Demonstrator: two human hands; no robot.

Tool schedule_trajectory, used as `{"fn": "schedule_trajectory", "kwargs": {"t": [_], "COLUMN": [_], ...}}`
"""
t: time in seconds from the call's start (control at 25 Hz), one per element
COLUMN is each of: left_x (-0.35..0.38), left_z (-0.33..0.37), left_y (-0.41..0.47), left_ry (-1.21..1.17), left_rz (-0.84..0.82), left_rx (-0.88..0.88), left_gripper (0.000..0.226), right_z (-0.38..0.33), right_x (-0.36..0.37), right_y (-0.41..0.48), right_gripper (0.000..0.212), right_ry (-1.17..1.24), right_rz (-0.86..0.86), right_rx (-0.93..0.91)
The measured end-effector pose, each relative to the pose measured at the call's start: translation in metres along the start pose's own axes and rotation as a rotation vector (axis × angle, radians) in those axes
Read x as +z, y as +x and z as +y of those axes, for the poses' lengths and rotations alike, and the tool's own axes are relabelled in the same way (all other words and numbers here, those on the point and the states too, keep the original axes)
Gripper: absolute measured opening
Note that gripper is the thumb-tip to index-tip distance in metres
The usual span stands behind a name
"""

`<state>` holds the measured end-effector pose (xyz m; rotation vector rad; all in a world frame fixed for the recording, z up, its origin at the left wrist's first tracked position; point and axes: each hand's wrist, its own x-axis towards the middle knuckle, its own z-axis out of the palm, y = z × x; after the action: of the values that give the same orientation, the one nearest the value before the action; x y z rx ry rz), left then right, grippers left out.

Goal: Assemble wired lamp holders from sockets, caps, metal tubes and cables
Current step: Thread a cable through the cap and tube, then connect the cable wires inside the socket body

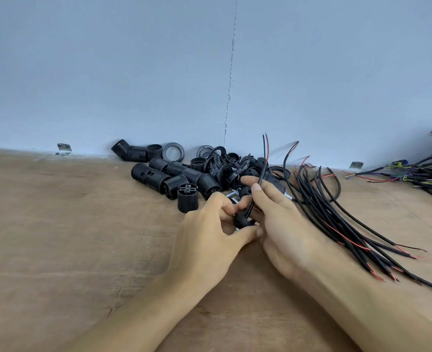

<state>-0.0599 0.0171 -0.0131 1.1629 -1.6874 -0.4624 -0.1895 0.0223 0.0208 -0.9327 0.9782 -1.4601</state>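
your left hand grips a small black cap just above the table. thumb sits under it and the fingers curl over the top, pinching it, prob. to keep it steady as a target. your right hand pinches one cable btw thumb and forefinger, w/ the other fingers curled loosely behind. holding it that near the cap should give you fine control for feeding.

the cable's long axis runs near upright, leaning a bit right and away from you. its split red/black leads point up toward the wall, and the lower end drops into the gap btw your hands, at the cap. can't tell if it's thru the cap yet, since your fingers hide that.

spares lie within reach:
- threaded sockets heaped just behind your left hand, w/ one socket standing on end
- rings and caps piled beside them, against the wall
- a loose cable bundle fanned out to the right of your right hand, near ends pointing back toward you
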Motion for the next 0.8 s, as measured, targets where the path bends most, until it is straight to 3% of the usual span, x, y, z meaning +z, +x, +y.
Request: {"fn": "schedule_trajectory", "kwargs": {"t": [0.16, 0.24, 0.32, 0.4, 0.52, 0.6, 0.8], "left_x": [-0.005, -0.011, -0.020, -0.031, -0.037, -0.037, -0.040], "left_z": [0.009, 0.009, -0.002, -0.018, -0.037, -0.044, -0.040], "left_y": [-0.003, 0.002, 0.013, 0.024, 0.033, 0.035, 0.035], "left_ry": [-0.078, -0.128, -0.042, 0.120, 0.202, 0.228, 0.175], "left_rz": [-0.038, 0.065, 0.233, 0.311, 0.185, 0.122, 0.157], "left_rx": [0.028, -0.006, -0.017, -0.093, -0.225, -0.192, -0.164], "left_gripper": [0.063, 0.058, 0.038, 0.044, 0.066, 0.059, 0.040], "right_z": [-0.004, -0.010, -0.017, -0.024, -0.027, -0.025, -0.019], "right_x": [-0.008, -0.016, -0.025, -0.033, -0.037, -0.035, -0.030], "right_y": [0.006, 0.009, 0.010, 0.010, 0.009, 0.009, 0.007], "right_gripper": [0.022, 0.023, 0.025, 0.027, 0.024, 0.025, 0.030], "right_ry": [0.116, 0.061, -0.043, -0.178, -0.304, -0.325, -0.346], "right_rz": [0.105, 0.112, 0.035, -0.086, -0.216, -0.240, -0.217], "right_rx": [0.020, 0.017, 0.020, 0.052, 0.130, 0.136, -0.011]}}
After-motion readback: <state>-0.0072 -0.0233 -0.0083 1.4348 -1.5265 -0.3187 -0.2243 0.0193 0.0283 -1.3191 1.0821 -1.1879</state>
